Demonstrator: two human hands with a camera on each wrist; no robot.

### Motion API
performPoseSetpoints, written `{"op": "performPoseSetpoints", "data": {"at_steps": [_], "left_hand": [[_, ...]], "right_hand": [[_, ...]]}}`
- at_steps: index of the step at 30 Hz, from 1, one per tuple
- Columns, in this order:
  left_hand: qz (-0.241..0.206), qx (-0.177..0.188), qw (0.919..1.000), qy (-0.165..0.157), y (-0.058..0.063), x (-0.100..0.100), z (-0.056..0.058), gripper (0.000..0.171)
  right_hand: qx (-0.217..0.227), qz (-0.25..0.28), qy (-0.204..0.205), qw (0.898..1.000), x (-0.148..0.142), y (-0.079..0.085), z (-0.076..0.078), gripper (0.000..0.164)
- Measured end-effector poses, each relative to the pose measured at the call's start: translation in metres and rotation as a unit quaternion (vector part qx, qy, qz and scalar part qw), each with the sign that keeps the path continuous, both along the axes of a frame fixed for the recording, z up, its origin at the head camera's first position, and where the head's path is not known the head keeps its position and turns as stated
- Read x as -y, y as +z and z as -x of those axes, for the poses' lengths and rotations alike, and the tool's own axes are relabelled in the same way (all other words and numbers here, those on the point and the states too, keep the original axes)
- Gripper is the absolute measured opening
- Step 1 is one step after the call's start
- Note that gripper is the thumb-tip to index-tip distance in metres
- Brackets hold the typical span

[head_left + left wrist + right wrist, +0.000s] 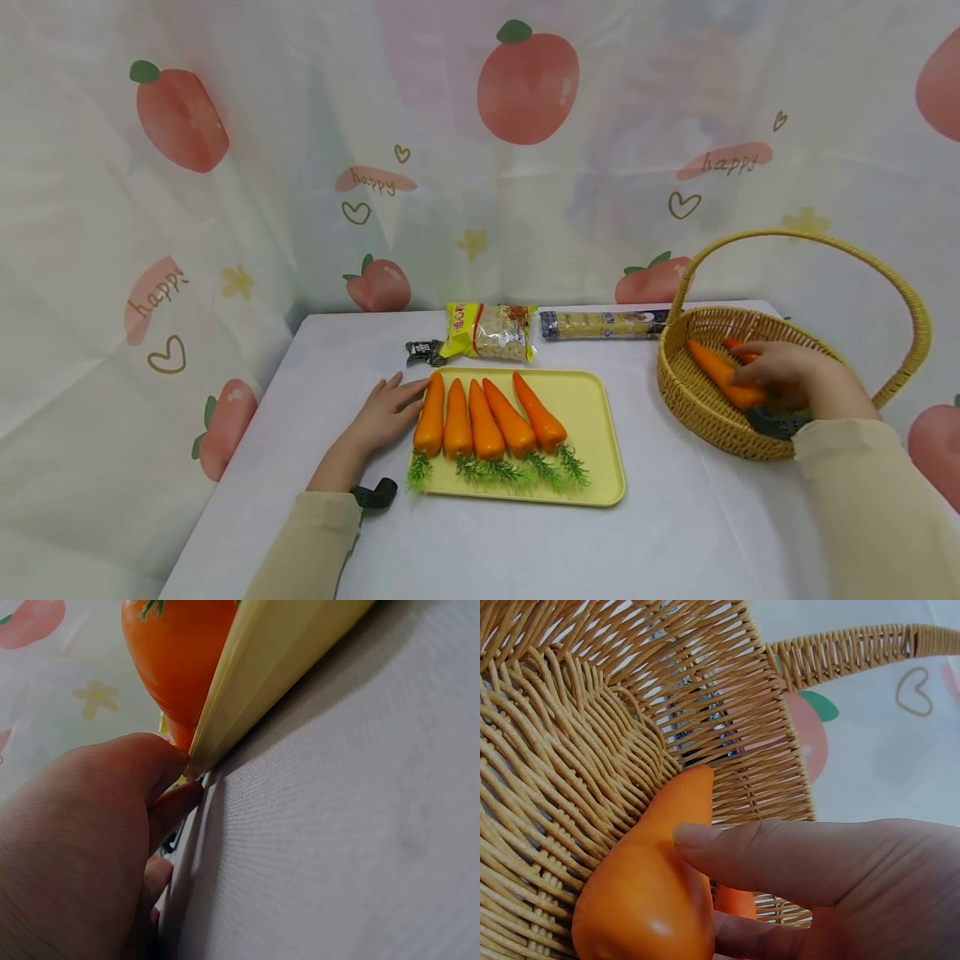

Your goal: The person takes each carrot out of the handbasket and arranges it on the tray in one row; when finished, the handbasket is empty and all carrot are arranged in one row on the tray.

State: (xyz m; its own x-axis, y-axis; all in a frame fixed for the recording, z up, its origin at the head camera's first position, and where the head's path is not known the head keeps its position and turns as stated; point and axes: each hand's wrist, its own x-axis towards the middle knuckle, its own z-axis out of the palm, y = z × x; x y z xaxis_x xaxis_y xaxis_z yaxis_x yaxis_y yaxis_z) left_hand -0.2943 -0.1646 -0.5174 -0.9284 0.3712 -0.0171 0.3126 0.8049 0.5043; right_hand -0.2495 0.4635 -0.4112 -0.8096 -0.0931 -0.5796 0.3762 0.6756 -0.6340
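Near the tray's left edge lies my left hand (386,412), fingers extended, with fingertips touching the rim beside the leftmost carrot (430,421). Several orange carrots with green tops lie side by side on the yellow tray (600,442), tips pointing away. My right hand (783,375) reaches into the wicker basket (678,400) and grips a carrot (712,367). In the right wrist view, the thumb presses on the side of that carrot (649,877); the other fingers are partly hidden. Another carrot (735,900) shows behind it in the basket.
Behind the tray lie a small dark packet (425,352), a yellow-and-clear bag (491,331) and a long noodle-like package (600,324). The basket's tall handle (810,237) arches over the right arm. A printed curtain (525,208) hangs behind the white table (525,550).
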Motion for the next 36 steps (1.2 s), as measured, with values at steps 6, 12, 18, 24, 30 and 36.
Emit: {"op": "performPoseSetpoints", "data": {"at_steps": [6, 12, 18, 24, 30, 36], "left_hand": [[0.001, -0.006, 1.0, -0.004, -0.003, 0.0006, 0.0018, 0.048], [0.002, -0.006, 1.0, -0.004, -0.0029, -0.0002, 0.0017, 0.048], [-0.002, -0.003, 1.0, -0.006, -0.0003, 0.0001, 0.0011, 0.048], [-0.001, -0.004, 1.0, -0.007, -0.0014, 0.0009, 0.0015, 0.048], [0.002, -0.004, 1.0, -0.004, -0.0013, 0.0003, 0.0017, 0.048], [0.003, 0.002, 0.9999, -0.01, 0.0013, 0.0003, 0.0008, 0.049]], "right_hand": [[-0.001, -0.029, 0.012, 0.999, 0.0003, 0.0016, -0.0012, 0.095], [-0.005, -0.025, 0.014, 1.0, 0.0018, 0.0013, -0.0021, 0.091], [-0.008, -0.015, 0.008, 1.0, 0.0058, -0.001, -0.003, 0.087], [-0.013, -0.027, 0.013, 0.999, 0.0063, -0.0019, -0.0025, 0.088], [-0.022, -0.038, 0.027, 0.999, 0.0049, -0.0015, -0.0014, 0.086], [-0.016, -0.027, 0.028, 0.999, 0.0042, -0.0003, -0.0016, 0.084]]}}
